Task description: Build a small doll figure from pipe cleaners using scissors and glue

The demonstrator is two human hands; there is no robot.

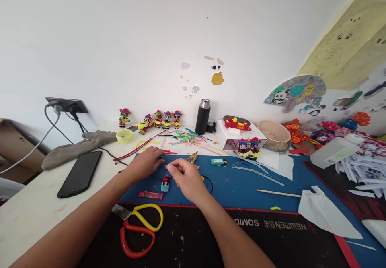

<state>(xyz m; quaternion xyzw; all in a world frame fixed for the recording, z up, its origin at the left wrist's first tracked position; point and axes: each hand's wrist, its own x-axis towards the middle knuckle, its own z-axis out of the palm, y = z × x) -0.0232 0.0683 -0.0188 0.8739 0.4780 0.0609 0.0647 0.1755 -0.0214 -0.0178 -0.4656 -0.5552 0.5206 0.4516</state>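
My left hand (146, 162) reaches over the back left edge of the blue mat, palm down. Its thumb and fingers are bent and apart, close to some red strips (171, 152). My right hand (189, 180) is closed in a pinch over the mat; a tiny dark bit shows at its fingertips, too small to name. Between the hands and nearer to me lies a small clay-like figure (165, 185) with a red hat and light-blue body. A red translucent plastic piece (150, 195) lies in front of it. A yellow utility knife (191, 157) sits behind my right hand.
Scissors (141, 229) with red and yellow handles lie in front of my left forearm. A phone (80, 174) is at left. Behind are several finished figures (167, 120), coloured sticks (189, 137) and a black flask (203, 117). White tissue (327, 213) and a wooden stick (279, 193) lie right.
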